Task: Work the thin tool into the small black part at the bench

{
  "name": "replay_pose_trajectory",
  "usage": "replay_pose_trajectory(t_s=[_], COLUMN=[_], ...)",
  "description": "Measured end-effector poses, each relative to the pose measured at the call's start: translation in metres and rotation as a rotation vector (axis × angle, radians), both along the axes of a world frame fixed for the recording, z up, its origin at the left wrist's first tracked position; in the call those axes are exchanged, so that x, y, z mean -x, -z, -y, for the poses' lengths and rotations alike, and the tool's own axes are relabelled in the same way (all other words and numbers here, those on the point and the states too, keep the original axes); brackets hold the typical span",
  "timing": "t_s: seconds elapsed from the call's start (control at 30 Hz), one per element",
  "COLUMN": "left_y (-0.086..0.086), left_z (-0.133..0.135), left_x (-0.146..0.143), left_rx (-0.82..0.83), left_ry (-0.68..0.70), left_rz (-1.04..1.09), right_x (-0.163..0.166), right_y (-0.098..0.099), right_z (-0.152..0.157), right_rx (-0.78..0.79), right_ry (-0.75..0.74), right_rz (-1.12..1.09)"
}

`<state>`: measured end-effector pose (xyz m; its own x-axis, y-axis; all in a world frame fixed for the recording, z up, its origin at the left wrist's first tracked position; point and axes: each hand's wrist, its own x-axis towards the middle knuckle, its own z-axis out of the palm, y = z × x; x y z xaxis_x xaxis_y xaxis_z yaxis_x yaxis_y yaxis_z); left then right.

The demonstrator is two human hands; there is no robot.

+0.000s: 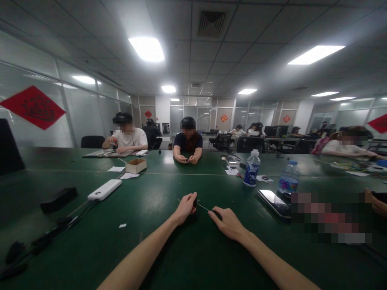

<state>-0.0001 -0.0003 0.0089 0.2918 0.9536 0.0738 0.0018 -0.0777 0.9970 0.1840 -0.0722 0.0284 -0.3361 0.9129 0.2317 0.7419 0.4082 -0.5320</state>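
Observation:
Over the middle of the green table, my left hand (185, 209) is closed round a small dark object (195, 200), most of it hidden by the fingers. To its right, my right hand (228, 223) is closed on a thin tool with a slim metal shaft (203, 206), which looks like a screwdriver. The shaft slants up and left from my right fingers to the dark object. Whether its tip touches or enters the object is too small to tell. The tool's handle is mostly covered by my right hand.
A white power bank (105, 189) with cables and a black box (59, 199) lie left. Ahead left is an open cardboard box (136, 165). On the right are two bottles (251, 171) and a phone (273, 203). Co-workers sit across the table and at right.

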Motion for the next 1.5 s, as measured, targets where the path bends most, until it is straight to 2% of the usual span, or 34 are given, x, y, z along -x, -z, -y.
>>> replay_pose_trajectory(t_s=[0.2,0.43,0.6,0.67,0.97,1.5], left_y=[0.001,-0.001,-0.007,-0.007,0.003,0.002], left_z=[0.001,0.001,0.008,0.009,-0.003,-0.001], left_x=[-0.002,-0.001,-0.002,-0.002,-0.001,0.001], left_rx=[-0.027,-0.058,-0.15,-0.176,-0.027,-0.003], left_ry=[-0.03,-0.03,0.072,0.074,0.011,0.021], left_rz=[-0.052,-0.103,-0.278,-0.313,-0.078,-0.039], right_x=[0.001,0.003,-0.011,-0.017,-0.007,-0.008], right_y=[0.0,0.006,0.01,0.01,0.0,-0.002], right_z=[0.0,-0.005,-0.02,-0.023,-0.004,-0.001], right_rx=[-0.06,-0.053,-0.063,-0.037,-0.029,-0.006], right_ry=[0.027,0.057,0.271,0.293,0.014,-0.019], right_rz=[0.059,0.013,-0.13,-0.161,0.024,0.0])
